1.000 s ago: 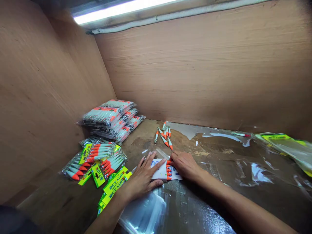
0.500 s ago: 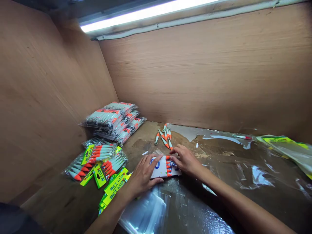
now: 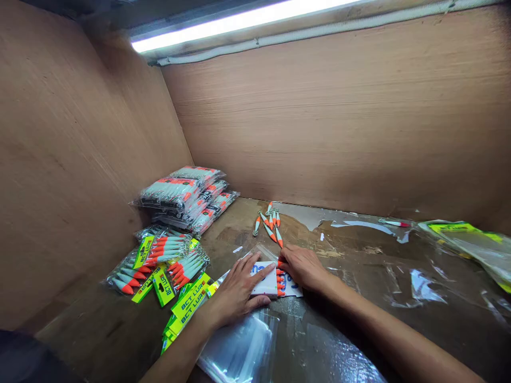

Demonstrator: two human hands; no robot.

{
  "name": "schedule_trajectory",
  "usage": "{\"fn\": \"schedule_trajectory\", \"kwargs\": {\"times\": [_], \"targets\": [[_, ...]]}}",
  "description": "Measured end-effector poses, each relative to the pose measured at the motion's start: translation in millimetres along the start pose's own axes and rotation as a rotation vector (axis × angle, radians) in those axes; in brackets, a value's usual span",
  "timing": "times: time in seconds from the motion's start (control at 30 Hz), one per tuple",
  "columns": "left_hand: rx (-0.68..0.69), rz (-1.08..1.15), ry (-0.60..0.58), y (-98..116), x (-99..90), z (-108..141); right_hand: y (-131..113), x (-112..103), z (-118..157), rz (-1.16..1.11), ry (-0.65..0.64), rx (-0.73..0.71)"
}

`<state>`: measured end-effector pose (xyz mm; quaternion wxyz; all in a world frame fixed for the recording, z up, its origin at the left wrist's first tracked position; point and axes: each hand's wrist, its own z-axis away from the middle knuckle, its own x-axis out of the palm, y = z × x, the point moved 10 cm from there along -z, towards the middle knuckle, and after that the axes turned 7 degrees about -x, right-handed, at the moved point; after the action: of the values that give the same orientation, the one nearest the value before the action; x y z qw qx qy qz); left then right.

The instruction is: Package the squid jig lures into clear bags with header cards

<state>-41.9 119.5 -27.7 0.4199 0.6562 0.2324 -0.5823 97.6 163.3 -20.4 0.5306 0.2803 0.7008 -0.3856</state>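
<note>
Left hand [image 3: 239, 283] spread flat on white block [image 3: 270, 285]; right hand [image 3: 301, 266] curled at orange-tipped lures [image 3: 281, 286] along block's right edge, grip hidden from me. Uneven push could skew lures.

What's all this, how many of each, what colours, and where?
Holder: one, white, centre
Held lures: several, orange ends visible, in holder
Loose lures: several, pale and orange, centre back
Stacked packs: several, pale and orange, back left
Labelled packs: several, orange and lime, left
Cards: several, lime, front left
Bags: several, clear, front centre
Packaging: count unclear, clear and lime, far right
Scraps: several, whitish, right
Lamp: one, white, top
Conduit: one, whitish, below lamp
Walls: two, brown, left and back
Table: one, brown, underneath
Left hand: one, bare, on holder
Right hand: one, bare, at held lures
</note>
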Motion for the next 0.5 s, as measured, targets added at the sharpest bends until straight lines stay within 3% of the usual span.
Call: {"fn": "schedule_trajectory", "kwargs": {"times": [0.2, 0.5], "targets": [[0.004, 0.037, 0.029, -1, 1.5, 1, -7, 4, 1, 0.006, -0.073, -0.070], [0.010, 0.027, 0.003, -1, -1.6, 0, 3, -12, -1, -0.267, 0.177, -0.038]]}}
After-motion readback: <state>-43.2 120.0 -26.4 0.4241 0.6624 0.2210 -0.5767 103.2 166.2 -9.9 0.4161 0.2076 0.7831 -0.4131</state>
